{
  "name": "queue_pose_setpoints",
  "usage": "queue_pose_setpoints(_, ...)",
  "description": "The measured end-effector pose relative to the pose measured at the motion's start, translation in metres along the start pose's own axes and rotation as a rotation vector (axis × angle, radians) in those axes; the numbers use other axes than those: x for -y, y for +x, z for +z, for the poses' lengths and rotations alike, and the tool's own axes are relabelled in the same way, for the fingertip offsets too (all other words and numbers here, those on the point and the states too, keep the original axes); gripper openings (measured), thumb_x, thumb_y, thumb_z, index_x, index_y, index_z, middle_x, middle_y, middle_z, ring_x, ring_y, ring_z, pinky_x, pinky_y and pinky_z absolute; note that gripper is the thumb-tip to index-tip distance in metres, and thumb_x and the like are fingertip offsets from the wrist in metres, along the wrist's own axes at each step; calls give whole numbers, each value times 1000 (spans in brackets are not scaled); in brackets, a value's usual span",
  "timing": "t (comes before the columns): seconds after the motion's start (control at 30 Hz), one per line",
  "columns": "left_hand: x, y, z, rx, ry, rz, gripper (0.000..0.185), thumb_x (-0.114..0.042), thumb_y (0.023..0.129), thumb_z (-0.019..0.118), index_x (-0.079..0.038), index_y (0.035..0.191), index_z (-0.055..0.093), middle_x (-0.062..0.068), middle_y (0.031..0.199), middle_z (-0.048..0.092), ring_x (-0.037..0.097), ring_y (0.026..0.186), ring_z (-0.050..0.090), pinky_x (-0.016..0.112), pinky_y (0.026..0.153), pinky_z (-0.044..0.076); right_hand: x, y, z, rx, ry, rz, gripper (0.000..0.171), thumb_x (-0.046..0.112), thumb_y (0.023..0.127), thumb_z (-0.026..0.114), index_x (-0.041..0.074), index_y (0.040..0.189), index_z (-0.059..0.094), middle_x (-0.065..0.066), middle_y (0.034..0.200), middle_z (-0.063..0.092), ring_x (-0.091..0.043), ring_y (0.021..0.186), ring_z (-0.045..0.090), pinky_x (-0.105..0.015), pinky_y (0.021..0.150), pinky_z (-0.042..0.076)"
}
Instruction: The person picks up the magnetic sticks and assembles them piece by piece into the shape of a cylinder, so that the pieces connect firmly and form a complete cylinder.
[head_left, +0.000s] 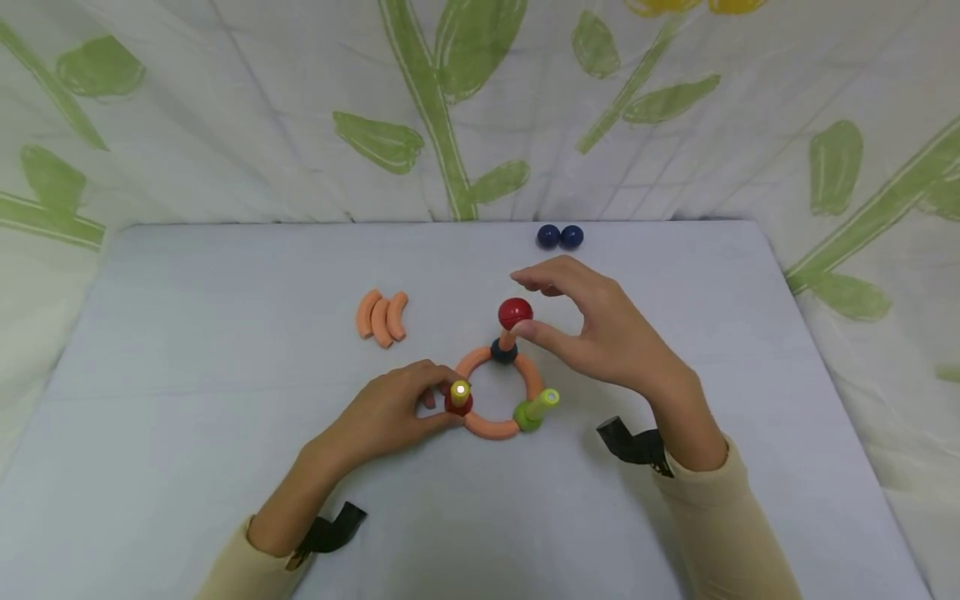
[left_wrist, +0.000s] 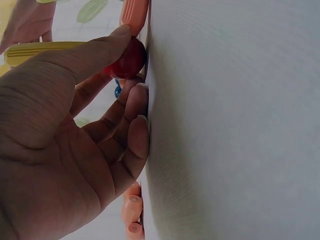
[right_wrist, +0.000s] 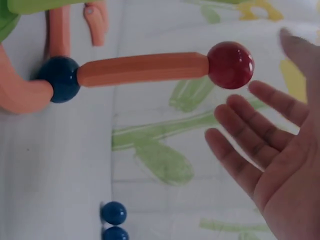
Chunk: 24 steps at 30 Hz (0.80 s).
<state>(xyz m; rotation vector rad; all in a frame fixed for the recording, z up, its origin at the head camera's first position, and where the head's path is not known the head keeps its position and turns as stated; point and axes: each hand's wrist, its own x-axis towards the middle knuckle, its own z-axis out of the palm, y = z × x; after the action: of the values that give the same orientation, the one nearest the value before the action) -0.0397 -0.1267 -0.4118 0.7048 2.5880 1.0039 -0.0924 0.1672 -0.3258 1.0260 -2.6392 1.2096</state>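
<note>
Worktop (head_left: 225,350) carries an orange ring (head_left: 491,428) of curved pieces joined by balls. Left hand (head_left: 390,412) pinches the red ball (head_left: 458,406) at the ring's near-left joint, a yellow peg (head_left: 460,390) standing from it. Right hand (head_left: 600,333) hangs open, fingers (right_wrist: 240,150) spread and relaxed, just beside a second red ball (head_left: 515,313) atop an orange peg (right_wrist: 142,68) rising from the dark blue ball (head_left: 503,351). Three orange curves (head_left: 382,317) lie apart to the left; two blue balls (head_left: 559,237) sit at the far edge.
</note>
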Motion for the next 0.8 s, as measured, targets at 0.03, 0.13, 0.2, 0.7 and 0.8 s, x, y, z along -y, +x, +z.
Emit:
queue_pose_setpoints(0.03,0,0,1,2,-6,-4,36,-25,90,87,-30,122,73,-13,103,69,9,89,59,24,76,51,-1,-1,-1,-5,4,4,49,19,94,83,12,139,66,-1,135,69,-16,117,65,-33,104,52)
queue_pose_setpoints(0.13,-2,1,5,9,-22,-6,36,-25,90,86,-29,123,73,-12,104,69,9,89,59,24,77,52,-4,-3,-4,-29,17,19,38,24,103,71,12,139,66,-1,136,68,-16,118,65,-30,105,52)
queue_pose_setpoints(0.2,-2,-1,7,15,-31,-10,36,-25,91,86,-29,124,72,-13,105,69,9,90,60,23,78,52,-7,-5,-4,-55,26,30,33,25,108,62,13,138,66,-1,135,68,-15,118,66,-28,105,52)
queue_pose_setpoints(0.7,-3,1,0,10,-12,-17,36,-29,90,86,-32,123,72,-17,105,68,8,91,61,24,79,53,-58,22,-14,-200,-19,48,35,7,99,73,2,133,67,-13,131,68,-26,121,66,-35,106,56)
queue_pose_setpoints(0.8,-3,0,-1,15,-16,-27,36,-30,90,86,-34,122,72,-17,106,68,8,92,61,25,80,53,-67,32,-16,-141,-68,115,38,13,102,71,3,138,65,-14,136,66,-29,124,63,-43,108,53)
